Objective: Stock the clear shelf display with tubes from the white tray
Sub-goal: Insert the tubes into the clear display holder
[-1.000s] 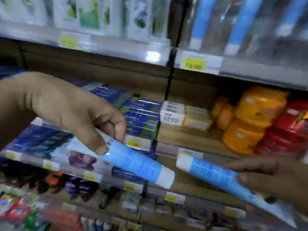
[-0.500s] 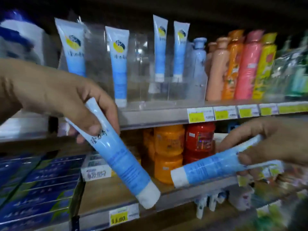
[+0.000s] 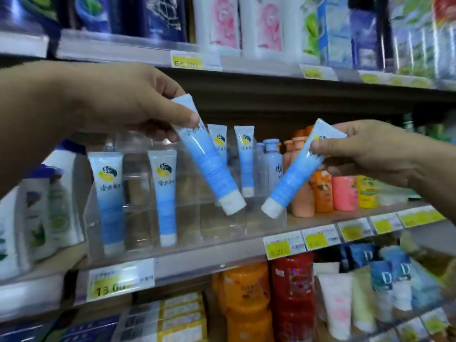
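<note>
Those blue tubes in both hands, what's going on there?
A person is stocking a shop shelf. The left hand pinches one blue tube by its flat end, cap hanging down, and the right hand holds a second tube the same way. Both tubes hang tilted in front of a clear display on the shelf, not yet set in. Four matching tubes already stand upright in it, caps down: two in front, two behind.

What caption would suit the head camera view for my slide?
Left hand and right hand each hold a blue tube, caps down, above the clear shelf display, where four tubes already stand.
</note>
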A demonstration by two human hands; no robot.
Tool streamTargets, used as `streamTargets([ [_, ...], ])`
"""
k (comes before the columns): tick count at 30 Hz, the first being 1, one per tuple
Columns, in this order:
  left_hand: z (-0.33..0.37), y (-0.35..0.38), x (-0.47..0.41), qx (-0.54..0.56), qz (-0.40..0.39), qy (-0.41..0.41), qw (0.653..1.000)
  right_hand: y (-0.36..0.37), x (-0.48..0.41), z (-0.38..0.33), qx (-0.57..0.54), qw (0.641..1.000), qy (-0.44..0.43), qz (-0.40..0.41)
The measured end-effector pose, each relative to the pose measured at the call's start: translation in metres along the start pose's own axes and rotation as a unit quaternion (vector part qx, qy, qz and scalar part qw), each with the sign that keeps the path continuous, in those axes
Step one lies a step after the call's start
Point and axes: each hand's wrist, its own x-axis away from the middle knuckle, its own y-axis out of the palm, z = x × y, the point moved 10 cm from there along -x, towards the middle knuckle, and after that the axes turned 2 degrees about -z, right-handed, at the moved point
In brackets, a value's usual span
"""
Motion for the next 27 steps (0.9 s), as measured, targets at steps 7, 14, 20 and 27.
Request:
streamTargets([
  [7, -0.002, -0.003, -0.025, -0.12, 0.104, -0.033, 0.987, -0.01, -0.056, -0.014, -0.022, 0.996, -0.033, 0.075],
  [14, -0.004, 0.005, -0.044, -0.149, 0.097, -0.056, 0.982, 0.007, -0.084, -0.014, 0.025, 0.998, -0.038, 0.053],
  [20, -0.007, 0.009, -0.06, -0.161, 0.086, -0.065, 0.981, 0.033, -0.096, -0.006, 0.12, 0.992, -0.03, -0.022],
  [27, -0.037, 0.039, -0.077, -0.18, -0.011, -0.102, 0.978, 0.063, -0.101, 0.011, 0.163, 0.982, -0.008, -0.093],
])
